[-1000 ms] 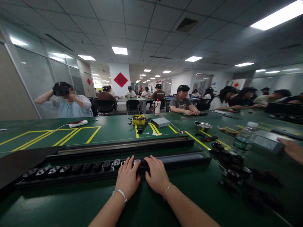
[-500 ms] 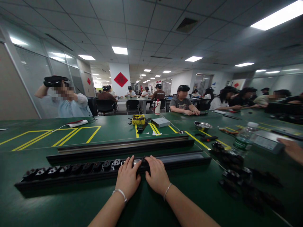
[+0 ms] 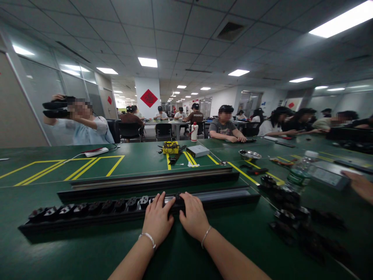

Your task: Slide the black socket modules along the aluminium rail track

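A long black rail (image 3: pixel 221 197) lies on the green table, slightly slanted. A row of black socket-like modules (image 3: pixel 80 209), some with pale metal faces, sits in its left half. My left hand (image 3: pixel 158 217) rests over the rail's middle, just right of the row, its fingers curled over the channel. Close beside it my right hand (image 3: pixel 194 214) bends its fingers over the rail. Between the two hands shows a small black piece (image 3: pixel 177 197), touched by my right fingertips and largely covered. Both palms face down.
A second long rail (image 3: pixel 154 181) lies behind the first. To the right are a heap of black modules (image 3: pixel 291 214), a water bottle (image 3: pixel 300 171), a metal bowl (image 3: pixel 250 154) and a grey box (image 3: pixel 329 175) with another person's hand (image 3: pixel 359 184). A yellow item (image 3: pixel 170 147) stands farther back.
My hands stay almost still on the rail. Across the table at the left, a person has brought a black headset down and forward, away from the head.
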`<state>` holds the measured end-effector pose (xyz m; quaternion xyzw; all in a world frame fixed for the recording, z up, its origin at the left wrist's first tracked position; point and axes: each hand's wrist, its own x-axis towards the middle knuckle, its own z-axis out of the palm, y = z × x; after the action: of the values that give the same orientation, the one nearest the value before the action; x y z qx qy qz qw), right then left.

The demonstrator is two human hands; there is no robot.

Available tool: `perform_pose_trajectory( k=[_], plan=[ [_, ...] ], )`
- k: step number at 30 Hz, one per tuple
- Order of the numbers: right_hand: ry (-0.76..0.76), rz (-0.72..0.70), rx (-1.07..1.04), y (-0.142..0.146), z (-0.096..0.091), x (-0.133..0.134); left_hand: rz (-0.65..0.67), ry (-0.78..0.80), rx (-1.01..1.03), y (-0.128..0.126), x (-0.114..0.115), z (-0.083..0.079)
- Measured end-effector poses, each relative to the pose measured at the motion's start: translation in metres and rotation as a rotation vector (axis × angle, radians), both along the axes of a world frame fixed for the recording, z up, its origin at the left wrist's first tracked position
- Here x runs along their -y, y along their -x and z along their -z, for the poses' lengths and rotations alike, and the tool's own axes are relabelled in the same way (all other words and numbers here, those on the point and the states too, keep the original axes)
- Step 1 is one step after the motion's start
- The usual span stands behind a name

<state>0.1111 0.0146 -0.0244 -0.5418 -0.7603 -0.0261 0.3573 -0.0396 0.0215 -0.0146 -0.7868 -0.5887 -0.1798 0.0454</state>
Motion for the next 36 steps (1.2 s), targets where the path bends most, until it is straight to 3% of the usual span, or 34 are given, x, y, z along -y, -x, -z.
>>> perform_pose_trajectory(
  k=[4,13,36],
  plan=[
    [-0.008,0.001,-0.021,-0.001,-0.001,0.000,0.004,0.005,0.001,0.000,0.000,0.001],
    [0.045,-0.003,0.148,-0.002,-0.009,0.005,-0.009,0.010,-0.012,-0.001,0.001,0.000],
    [0.078,0.031,0.184,0.000,-0.011,0.004,-0.027,0.025,-0.050,-0.004,0.003,-0.001]
  ],
)
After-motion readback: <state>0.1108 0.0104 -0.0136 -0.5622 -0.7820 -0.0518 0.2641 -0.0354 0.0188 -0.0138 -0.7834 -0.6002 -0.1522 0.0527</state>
